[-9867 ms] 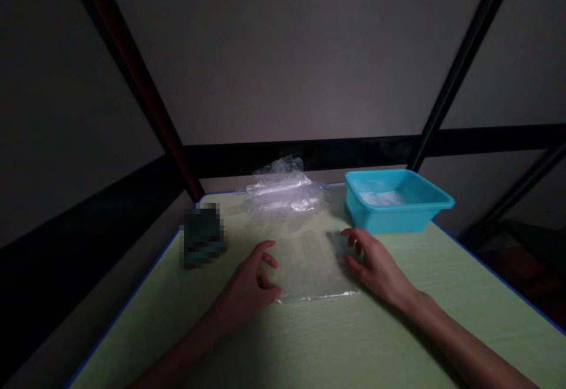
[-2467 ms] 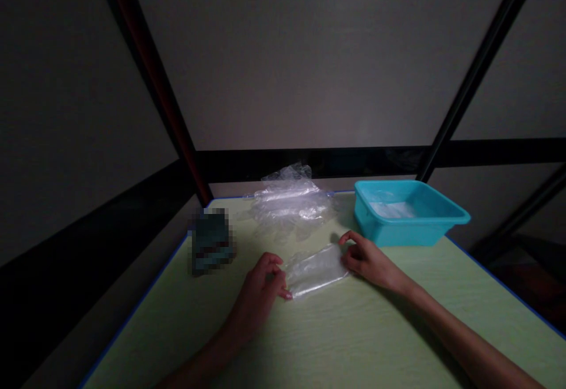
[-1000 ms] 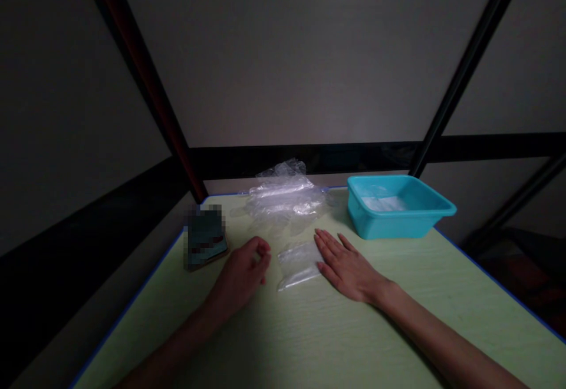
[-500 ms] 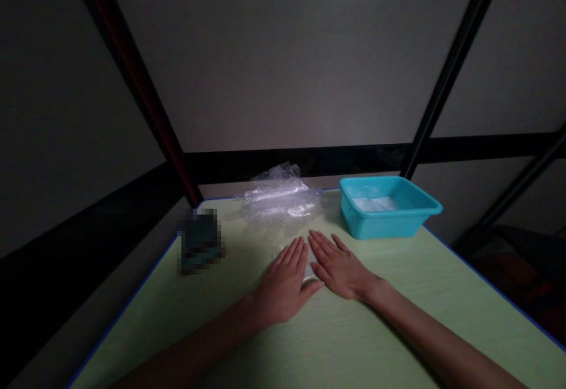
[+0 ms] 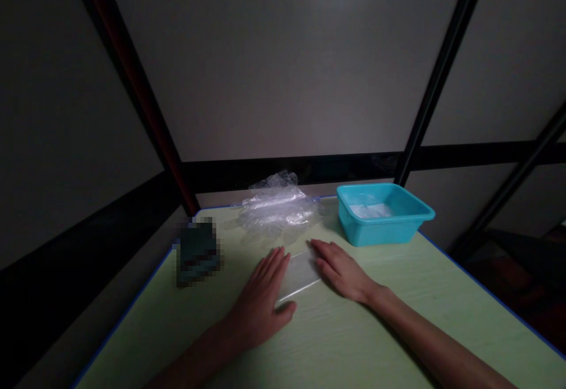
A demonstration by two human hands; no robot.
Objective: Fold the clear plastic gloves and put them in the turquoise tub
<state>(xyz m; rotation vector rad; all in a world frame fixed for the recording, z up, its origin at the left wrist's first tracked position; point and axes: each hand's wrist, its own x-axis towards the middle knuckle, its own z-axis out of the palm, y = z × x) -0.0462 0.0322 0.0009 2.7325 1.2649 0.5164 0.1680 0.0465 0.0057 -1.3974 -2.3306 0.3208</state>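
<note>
A flat, folded clear plastic piece lies on the pale green table between my hands; its exact kind is hard to make out. My left hand rests open at its left end, fingers stretched forward and thumb apart. At the right end, my right hand lies flat, with its fingers extended over the edge of the plastic. Beyond the hands sits a loose pile of thin, crinkled clear plastic, which looks like bags or disposable gloves.
A turquoise basin stands at the back right of the table, with some white, flat material inside. On the left is a dark, blurred-out object. A wall panel rises behind the table.
My left hand has slid left and nearer to me, away from my right hand, so more of the flat plastic shows between them. The view has tilted slightly.
</note>
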